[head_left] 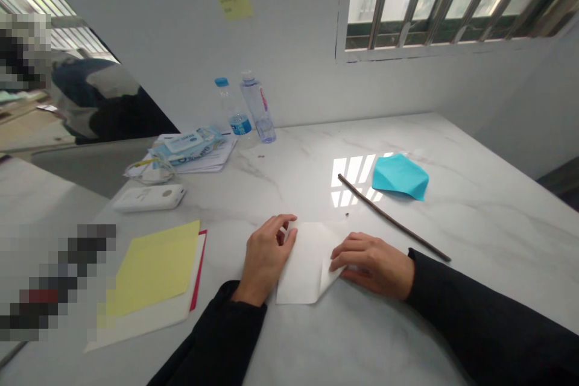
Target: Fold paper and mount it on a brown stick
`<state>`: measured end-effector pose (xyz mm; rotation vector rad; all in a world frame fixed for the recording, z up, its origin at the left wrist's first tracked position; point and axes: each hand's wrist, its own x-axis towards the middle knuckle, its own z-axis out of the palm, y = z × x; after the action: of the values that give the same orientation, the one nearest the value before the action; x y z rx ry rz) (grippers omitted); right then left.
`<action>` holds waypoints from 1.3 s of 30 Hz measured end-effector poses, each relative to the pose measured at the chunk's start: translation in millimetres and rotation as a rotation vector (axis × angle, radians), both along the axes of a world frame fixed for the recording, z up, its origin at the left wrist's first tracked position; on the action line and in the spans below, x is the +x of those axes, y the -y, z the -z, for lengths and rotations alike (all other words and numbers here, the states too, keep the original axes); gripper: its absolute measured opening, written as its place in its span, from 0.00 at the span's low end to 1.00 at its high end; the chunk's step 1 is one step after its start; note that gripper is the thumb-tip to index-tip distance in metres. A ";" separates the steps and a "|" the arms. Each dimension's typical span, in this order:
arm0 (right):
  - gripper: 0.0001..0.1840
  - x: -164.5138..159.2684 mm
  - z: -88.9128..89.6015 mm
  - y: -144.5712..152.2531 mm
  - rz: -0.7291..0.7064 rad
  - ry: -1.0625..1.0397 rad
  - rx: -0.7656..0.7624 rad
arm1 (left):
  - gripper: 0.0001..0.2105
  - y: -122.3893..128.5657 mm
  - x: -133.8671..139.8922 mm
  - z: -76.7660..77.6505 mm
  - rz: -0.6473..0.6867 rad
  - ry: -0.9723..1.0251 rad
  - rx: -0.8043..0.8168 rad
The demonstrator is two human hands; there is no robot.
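- A white worktop (pixel 488 199) with grey veins runs up to a pale wall (pixel 294 42) with a barred window (pixel 434 0), whose light reflects on it.
- The white paper (pixel 298 265) lies on the worktop between the hands, its right side lifted into a flap.
- Left hand (pixel 265 256): fingers curved, parted from the thumb, resting by the paper's left edge without gripping.
- Right hand (pixel 375 265): fingers pinched on the flap, hiding part of it.
- Blocky blurring covers something at far left.
- A thin, brown, rod-shaped stick (pixel 393 218) lies near creased blue paper (pixel 400 176).
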<state>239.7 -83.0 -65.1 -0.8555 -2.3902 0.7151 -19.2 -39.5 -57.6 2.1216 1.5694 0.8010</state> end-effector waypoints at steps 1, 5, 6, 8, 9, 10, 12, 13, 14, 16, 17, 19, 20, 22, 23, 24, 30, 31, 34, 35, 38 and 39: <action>0.09 0.3 0.2 0.0 -0.003 0.002 0.001 | 0.09 -1.4 0.4 0.8 -0.026 0.007 -0.002; 0.11 0.9 0.4 0.2 -0.023 0.013 -0.006 | 0.11 -0.5 -1.4 1.1 -0.014 0.115 -0.059; 0.11 0.9 0.1 0.4 -0.026 0.012 -0.008 | 0.11 0.9 -2.5 1.0 0.014 0.125 -0.066; 0.12 0.5 -1.0 0.9 -0.027 0.014 -0.013 | 0.08 3.8 -5.1 1.6 0.100 0.113 -0.057; 0.12 0.2 -1.6 1.2 -0.026 0.018 -0.012 | 0.07 5.1 -6.6 2.2 0.148 0.099 -0.044; 0.13 0.0 -2.3 1.4 -0.027 0.023 -0.009 | 0.09 6.3 -8.1 2.9 0.198 0.087 -0.030; 0.14 -0.3 -3.5 1.8 -0.031 0.034 0.003 | 0.14 8.0 -11.1 4.4 0.281 0.063 0.002; 0.15 -0.3 -4.0 1.9 -0.036 0.040 0.010 | 0.15 8.6 -12.5 5.0 0.307 0.040 0.022; 0.15 -0.3 -4.4 1.8 -0.042 0.047 0.017 | 0.15 9.1 -13.7 5.4 0.322 0.014 0.043; 0.17 0.2 -4.8 1.5 -0.049 0.061 0.031 | 0.11 9.6 -15.3 5.5 0.308 -0.031 0.084; 0.17 0.6 -4.9 1.2 -0.050 0.067 0.037 | 0.09 9.7 -15.7 5.2 0.281 -0.046 0.095; 0.18 1.3 -4.6 0.7 -0.050 0.071 0.043 | 0.07 9.1 -15.0 4.4 0.211 -0.057 0.086; 0.18 1.7 -4.4 0.4 -0.049 0.071 0.043 | 0.07 8.4 -13.9 4.1 0.170 -0.056 0.071; 0.18 2.3 -3.8 0.1 -0.049 0.070 0.040 | 0.07 6.7 -10.3 3.9 0.077 -0.037 0.029; 0.18 2.5 -3.5 0.0 -0.051 0.068 0.040 | 0.07 5.8 -7.9 4.0 0.025 -0.022 0.005; 0.18 2.6 -3.2 0.0 -0.054 0.068 0.039 | 0.07 4.9 -5.4 4.2 -0.028 -0.006 -0.017; 0.18 2.6 -2.4 0.4 -0.042 0.086 0.043 | 0.07 4.7 3.5 5.1 -0.013 0.010 -0.008; 0.18 2.6 -2.4 0.4 -0.041 0.086 0.045 | 0.08 5.4 2.7 5.4 0.045 0.008 0.017; 0.18 2.4 -2.0 0.6 -0.038 0.091 0.061 | 0.10 7.6 -2.3 6.7 0.167 -0.013 0.081; 0.18 2.3 -1.6 0.6 -0.033 0.096 0.070 | 0.10 8.3 -4.3 7.1 0.189 -0.024 0.100; 0.19 1.9 0.5 0.9 -0.010 0.116 0.106 | 0.09 10.5 -9.9 7.1 0.266 -0.064 0.141; 0.19 1.7 1.4 1.0 -0.003 0.124 0.117 | 0.09 11.3 -11.3 6.8 0.293 -0.076 0.152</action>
<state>241.3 -83.9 -66.5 -0.8701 -2.5151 0.5318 -30.6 -50.8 -64.4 2.4432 1.2232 0.7666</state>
